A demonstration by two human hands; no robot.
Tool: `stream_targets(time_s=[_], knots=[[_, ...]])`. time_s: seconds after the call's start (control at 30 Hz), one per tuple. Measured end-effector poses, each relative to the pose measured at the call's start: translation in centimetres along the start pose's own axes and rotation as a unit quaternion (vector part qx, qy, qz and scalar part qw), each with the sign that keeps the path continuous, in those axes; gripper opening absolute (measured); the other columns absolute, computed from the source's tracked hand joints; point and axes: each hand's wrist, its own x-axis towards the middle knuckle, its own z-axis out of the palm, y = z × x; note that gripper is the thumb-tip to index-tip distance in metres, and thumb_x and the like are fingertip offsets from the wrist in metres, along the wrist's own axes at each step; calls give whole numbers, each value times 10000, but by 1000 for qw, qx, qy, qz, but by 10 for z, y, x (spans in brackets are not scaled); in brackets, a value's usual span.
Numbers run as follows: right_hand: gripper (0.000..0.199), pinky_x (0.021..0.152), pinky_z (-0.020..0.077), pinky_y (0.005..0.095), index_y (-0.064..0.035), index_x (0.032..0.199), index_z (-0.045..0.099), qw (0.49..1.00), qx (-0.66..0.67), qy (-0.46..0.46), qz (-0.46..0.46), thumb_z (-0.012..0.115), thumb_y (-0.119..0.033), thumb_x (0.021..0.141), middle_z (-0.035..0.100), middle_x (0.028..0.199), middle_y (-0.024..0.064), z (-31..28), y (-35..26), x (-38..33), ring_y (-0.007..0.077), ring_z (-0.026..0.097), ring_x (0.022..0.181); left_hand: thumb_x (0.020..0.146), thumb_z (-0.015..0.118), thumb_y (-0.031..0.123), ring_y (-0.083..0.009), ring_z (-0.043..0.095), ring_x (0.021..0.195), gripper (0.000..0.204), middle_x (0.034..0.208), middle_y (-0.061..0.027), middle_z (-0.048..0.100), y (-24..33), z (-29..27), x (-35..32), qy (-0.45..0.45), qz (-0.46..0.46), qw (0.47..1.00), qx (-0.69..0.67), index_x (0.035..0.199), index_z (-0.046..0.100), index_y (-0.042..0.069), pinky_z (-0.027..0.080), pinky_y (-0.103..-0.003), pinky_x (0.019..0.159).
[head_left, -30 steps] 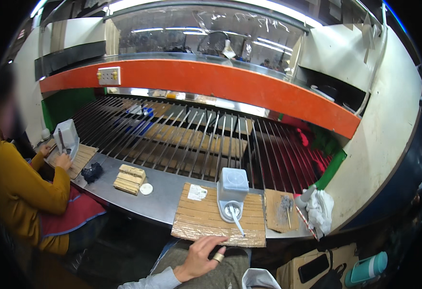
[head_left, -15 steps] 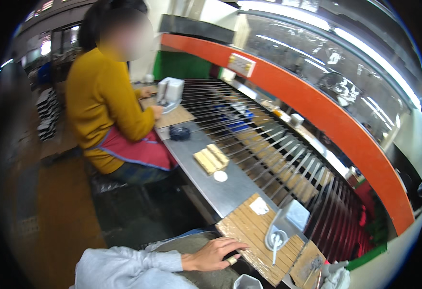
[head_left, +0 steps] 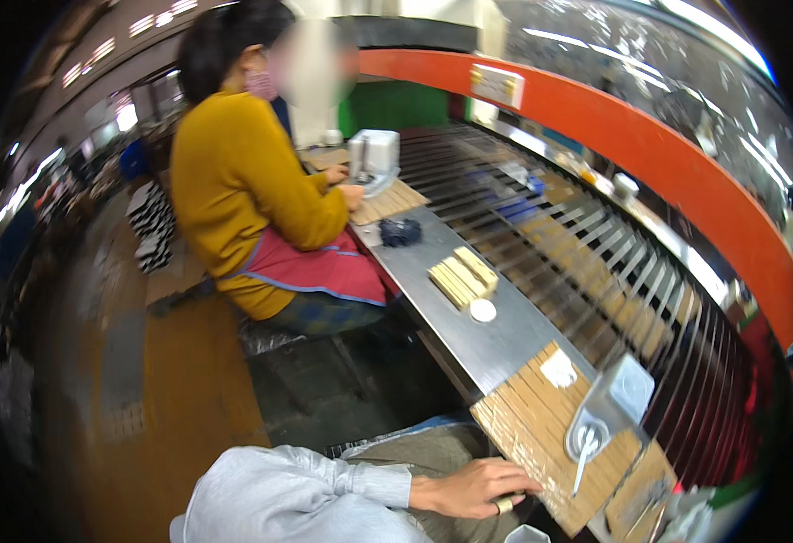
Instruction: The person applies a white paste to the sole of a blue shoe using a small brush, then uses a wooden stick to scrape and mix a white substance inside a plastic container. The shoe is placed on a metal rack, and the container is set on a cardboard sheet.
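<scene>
My left hand (head_left: 482, 487) rests at the near edge of a cardboard sheet (head_left: 527, 421); its fingers are stretched out and hold nothing. A pale band (head_left: 505, 504) circles one finger. On the sheet stands a light grey plastic dispenser-like device (head_left: 627, 389) with a round cup in its base. A white stick-like tool (head_left: 583, 462) leans out of that cup. Farther up the sheet lies a small white patch (head_left: 558, 368). The rim of a white container (head_left: 527, 536) shows below my hand. My right hand is out of the picture.
The metal bench (head_left: 455, 339) carries yellowish blocks (head_left: 462, 277), a white disc (head_left: 482, 310) and a dark bundle (head_left: 401, 233). A co-worker in a mustard sweater (head_left: 233, 181) sits at its far end, hands at a similar device (head_left: 375, 154). Metal bars (head_left: 586, 240) run alongside, below an orange beam (head_left: 631, 109).
The view has swung left, so the bench, the co-worker and my left hand appear farther right. My left hand stays at the cardboard's edge.
</scene>
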Motion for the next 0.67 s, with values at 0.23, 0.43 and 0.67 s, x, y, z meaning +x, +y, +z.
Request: stream_targets(time_s=[0.23,0.43,0.67], knots=[[390,678,563,374,15,1173,619,995,-26,43,83,779,-65,827,664,1010,177,-17,12,-56,238,653,867,904,679,119,-307,699,965,276,1100,-121,727,-15,-9,3,-45,-66,997,20,1168,706,47,557,-413,837],[168,694,497,326,-58,1014,679,931,-313,-13,188,734,-57,855,642,835,49,-29,52,-92,179,634,679,870,711,35,-291,699,969,329,1042,-136,722,-34,8,-15,-72,-154,970,-174,1196,672,15,546,-372,876],[115,893,498,396,-91,998,690,885,-430,-97,152,703,-157,904,675,1037,78,-19,71,-101,278,670,997,936,682,2,-248,700,983,309,1048,-140,729,-52,6,-6,-229,-119,966,24,1243,654,20,529,-354,919]])
